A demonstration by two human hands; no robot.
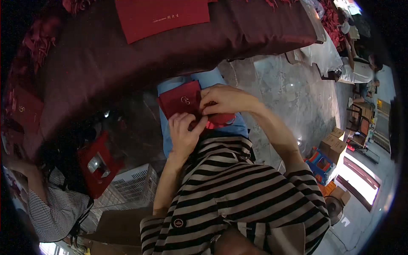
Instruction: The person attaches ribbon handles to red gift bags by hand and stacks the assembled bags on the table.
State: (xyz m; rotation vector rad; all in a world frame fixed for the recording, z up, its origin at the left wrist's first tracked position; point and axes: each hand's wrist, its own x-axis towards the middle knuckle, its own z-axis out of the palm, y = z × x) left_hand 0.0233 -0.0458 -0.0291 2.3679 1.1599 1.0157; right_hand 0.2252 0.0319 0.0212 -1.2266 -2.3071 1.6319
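A dark red, flat, pouch-like piece with a gold emblem [180, 98] rests across my lap, on light blue trousers [168, 140]. My left hand [185, 131] is at its lower edge, with bent fingers pressed on it and the thumb toward the right hand. My right hand [223, 100] comes in from the right, its fingers curled and pinched at the right edge of the piece. Brighter red material [220, 120] shows beneath both hands. What exactly sits between the fingertips is hidden.
Ahead stands a table with a dark maroon cloth [170, 53], bearing a red printed sheet or bag [163, 19]. On the left are a red stool [97, 163], a white plastic crate [131, 185] and another person's patterned sleeve [57, 208]. Cardboard boxes [333, 144] stand right.
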